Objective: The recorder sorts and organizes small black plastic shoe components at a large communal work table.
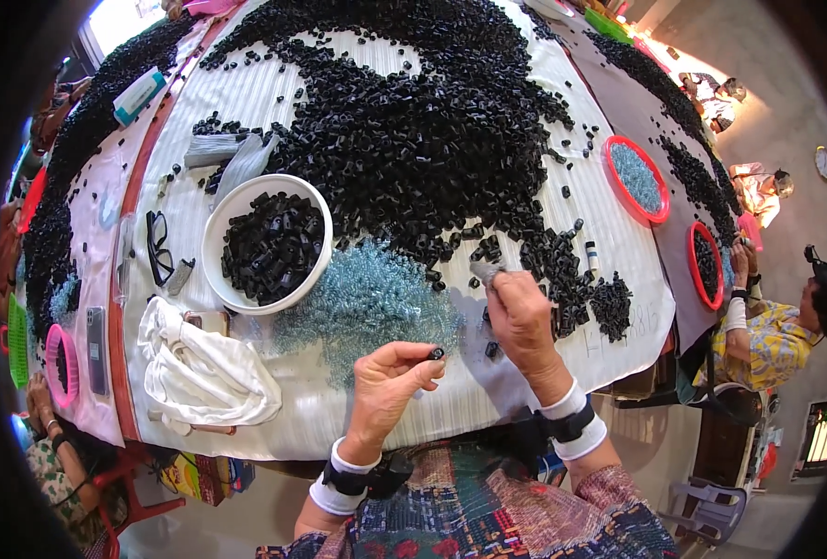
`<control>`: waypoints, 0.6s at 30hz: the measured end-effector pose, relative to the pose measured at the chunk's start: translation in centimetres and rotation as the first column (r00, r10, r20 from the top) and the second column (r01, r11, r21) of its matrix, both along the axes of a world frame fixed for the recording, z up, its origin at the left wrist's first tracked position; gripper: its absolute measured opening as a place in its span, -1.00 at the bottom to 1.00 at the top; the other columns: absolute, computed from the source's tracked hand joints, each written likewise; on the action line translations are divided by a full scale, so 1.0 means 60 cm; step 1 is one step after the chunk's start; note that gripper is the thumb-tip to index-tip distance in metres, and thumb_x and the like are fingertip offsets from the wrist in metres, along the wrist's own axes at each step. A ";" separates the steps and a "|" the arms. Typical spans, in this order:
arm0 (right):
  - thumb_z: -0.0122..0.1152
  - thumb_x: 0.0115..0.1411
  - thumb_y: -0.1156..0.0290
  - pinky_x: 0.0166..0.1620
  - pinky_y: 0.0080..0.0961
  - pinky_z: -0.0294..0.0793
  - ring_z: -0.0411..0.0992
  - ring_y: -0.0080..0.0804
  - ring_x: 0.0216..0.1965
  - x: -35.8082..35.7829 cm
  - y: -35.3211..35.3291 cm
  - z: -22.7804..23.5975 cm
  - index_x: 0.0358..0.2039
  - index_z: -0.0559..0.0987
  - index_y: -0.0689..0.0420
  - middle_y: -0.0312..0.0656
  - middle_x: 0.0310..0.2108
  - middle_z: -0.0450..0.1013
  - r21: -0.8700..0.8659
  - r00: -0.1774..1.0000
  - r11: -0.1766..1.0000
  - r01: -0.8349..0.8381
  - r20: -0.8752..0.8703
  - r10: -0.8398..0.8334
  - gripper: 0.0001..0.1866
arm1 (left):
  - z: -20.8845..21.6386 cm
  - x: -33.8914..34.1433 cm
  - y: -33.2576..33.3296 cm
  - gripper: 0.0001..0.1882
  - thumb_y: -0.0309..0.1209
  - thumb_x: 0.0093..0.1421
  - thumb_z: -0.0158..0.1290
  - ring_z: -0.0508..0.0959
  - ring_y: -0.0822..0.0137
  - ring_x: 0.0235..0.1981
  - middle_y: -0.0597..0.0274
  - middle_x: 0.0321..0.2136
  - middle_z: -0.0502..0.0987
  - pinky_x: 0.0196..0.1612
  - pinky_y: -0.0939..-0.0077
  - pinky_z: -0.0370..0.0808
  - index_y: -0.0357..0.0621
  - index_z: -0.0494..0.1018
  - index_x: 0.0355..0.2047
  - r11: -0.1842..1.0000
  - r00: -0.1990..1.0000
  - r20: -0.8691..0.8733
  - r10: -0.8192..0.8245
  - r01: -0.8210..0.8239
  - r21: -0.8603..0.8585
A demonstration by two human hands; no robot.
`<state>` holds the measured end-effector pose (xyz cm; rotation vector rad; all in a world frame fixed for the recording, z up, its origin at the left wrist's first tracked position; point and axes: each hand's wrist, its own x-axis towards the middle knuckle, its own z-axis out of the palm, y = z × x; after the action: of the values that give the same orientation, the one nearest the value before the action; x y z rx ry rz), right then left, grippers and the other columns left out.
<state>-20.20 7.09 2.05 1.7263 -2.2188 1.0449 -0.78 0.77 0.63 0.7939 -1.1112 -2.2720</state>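
Note:
My left hand (pixel 387 387) pinches a small black cylindrical plastic part (pixel 437 354) between thumb and forefinger, just in front of a heap of tiny translucent blue pieces (pixel 376 303). To its right, my right hand (pixel 522 317) is closed, with a grey cloth-like piece (pixel 488 270) at its fingertips; whether that is worn or held, and what else the fingers grip, I cannot tell. Those fingertips are beside loose black parts, at the near edge of a large pile of black plastic parts (pixel 423 140). White bands circle both my wrists.
A white bowl (pixel 210 247) full of black parts stands left of the blue heap. Near it lie black glasses (pixel 158 247), a white cloth (pixel 199 373) and grey fabric strips (pixel 246 168). A red-rimmed tray (pixel 660 212) holds blue pieces. Other people sit at neighbouring tables on both sides.

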 end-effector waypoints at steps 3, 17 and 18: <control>0.11 -0.08 0.71 -0.32 -0.34 0.42 0.41 -0.15 -0.37 -0.011 -0.019 -0.010 -0.30 0.51 0.22 -0.09 -0.43 0.44 0.023 0.996 0.999 -0.035 -0.076 0.037 -0.73 | 0.002 0.002 -0.006 -0.80 -0.59 0.06 0.15 0.57 0.45 -0.40 0.16 -0.40 0.57 -0.39 0.66 0.53 -0.34 0.49 -0.26 1.000 1.000 -0.003 0.006 -0.006 0.005; 0.03 -0.05 0.62 -0.35 -0.32 0.41 0.38 -0.15 -0.40 -0.012 -0.037 -0.032 -0.36 0.44 0.17 -0.11 -0.47 0.38 0.192 0.991 0.981 0.000 -0.132 0.026 -0.81 | -0.004 0.001 -0.009 -0.81 -0.60 0.08 0.13 0.56 0.46 -0.41 0.19 -0.41 0.55 -0.39 0.67 0.52 -0.34 0.47 -0.26 1.000 1.000 0.014 0.005 -0.005 0.018; 0.03 -0.05 0.62 -0.36 -0.32 0.42 0.39 -0.14 -0.41 -0.012 -0.038 -0.031 -0.35 0.45 0.17 -0.11 -0.47 0.39 0.165 0.993 0.986 0.005 -0.114 0.014 -0.81 | -0.005 0.001 -0.009 -0.81 -0.59 0.08 0.12 0.56 0.46 -0.41 0.19 -0.40 0.55 -0.39 0.67 0.52 -0.34 0.47 -0.26 0.999 1.000 0.009 0.012 -0.013 0.033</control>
<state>-20.93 4.81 0.18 1.8074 -2.2856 0.7602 -0.74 0.23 0.35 0.8217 -1.0723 -2.2839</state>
